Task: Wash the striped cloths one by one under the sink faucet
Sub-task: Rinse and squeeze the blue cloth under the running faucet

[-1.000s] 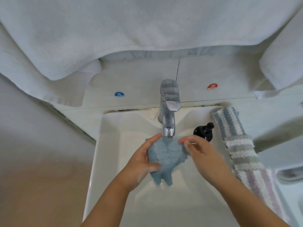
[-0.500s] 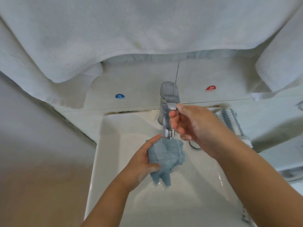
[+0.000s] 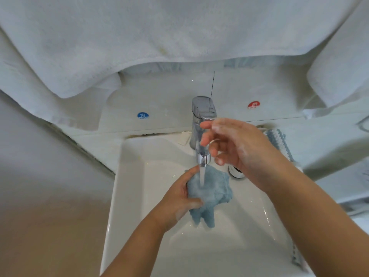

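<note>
My left hand (image 3: 179, 202) grips a crumpled blue cloth (image 3: 215, 190) in the white sink (image 3: 115, 196), right under the chrome faucet (image 3: 201, 108). A stream of water (image 3: 202, 174) runs from the spout onto the cloth. My right hand (image 3: 239, 144) is raised beside the faucet's lever and spout, soapy, its fingers loosely spread and holding nothing. A blue-and-white striped cloth (image 3: 279, 140) lies on the sink's right ledge, mostly hidden behind my right arm.
White towels (image 3: 159, 37) hang low over the back of the sink. A cold sticker (image 3: 143, 115) and a hot sticker (image 3: 253, 104) sit on the wall either side of the faucet. A metal drain ring (image 3: 236, 172) shows under my right hand.
My right hand left the cloth, rose to the faucet lever, and now water flows. My left hand still holds the blue cloth in the same spot.
</note>
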Motion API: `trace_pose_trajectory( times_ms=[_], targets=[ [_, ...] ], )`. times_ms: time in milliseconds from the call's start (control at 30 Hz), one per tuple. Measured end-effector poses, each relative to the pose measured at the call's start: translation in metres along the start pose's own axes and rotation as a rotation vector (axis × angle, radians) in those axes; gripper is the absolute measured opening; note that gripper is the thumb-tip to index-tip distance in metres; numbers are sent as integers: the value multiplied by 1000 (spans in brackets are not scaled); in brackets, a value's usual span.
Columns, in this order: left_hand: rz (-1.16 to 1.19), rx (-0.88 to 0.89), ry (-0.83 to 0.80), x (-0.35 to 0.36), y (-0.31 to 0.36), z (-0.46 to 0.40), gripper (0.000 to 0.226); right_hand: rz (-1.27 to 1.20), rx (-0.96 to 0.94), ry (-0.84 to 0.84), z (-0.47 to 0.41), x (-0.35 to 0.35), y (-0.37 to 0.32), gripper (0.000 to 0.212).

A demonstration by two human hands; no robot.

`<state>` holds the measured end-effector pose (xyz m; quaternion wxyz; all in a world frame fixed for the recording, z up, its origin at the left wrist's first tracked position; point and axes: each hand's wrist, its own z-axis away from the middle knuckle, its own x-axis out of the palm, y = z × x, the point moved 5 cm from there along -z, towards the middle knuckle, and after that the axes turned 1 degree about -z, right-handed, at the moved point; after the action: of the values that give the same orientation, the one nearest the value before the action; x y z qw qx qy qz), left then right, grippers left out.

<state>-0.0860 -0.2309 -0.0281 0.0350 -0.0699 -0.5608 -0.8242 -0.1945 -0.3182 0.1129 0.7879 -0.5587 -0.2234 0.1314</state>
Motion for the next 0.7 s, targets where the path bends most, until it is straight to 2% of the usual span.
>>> trace_pose_trajectory(
  times_ms=[100,167,200,267,300,367,467,533,567,633,700],
  targets=[
    [35,6,27,-1,-1,0,67,290,-8,205,11,-25,28,26],
    [30,31,105,-2,4,0,47,580,11,375,19,-46,65,26],
    [11,51,138,-3,7,0,38,644,66,408,22,-52,85,33],
    [-19,86,196,-3,11,0,34,546,216,352,19,-55,124,61],
    [-25,87,224,-4,12,0,36,417,305,300,15,-52,138,64],
    [-50,52,304,-6,8,-1,41,207,416,243,7,-40,150,47],
    [-108,-62,519,-13,-3,-4,44,177,252,286,-5,-29,147,28],
    [-100,-184,638,-19,-12,-5,38,160,191,294,-9,-23,148,27],
    [-98,-255,653,-20,-16,-7,35,140,194,281,-10,-21,149,28],
    [-52,-404,633,-19,-26,-9,51,104,231,234,-12,-16,150,30],
    [67,-473,604,-15,-32,-9,54,91,254,216,-16,-15,147,31]
  ],
)
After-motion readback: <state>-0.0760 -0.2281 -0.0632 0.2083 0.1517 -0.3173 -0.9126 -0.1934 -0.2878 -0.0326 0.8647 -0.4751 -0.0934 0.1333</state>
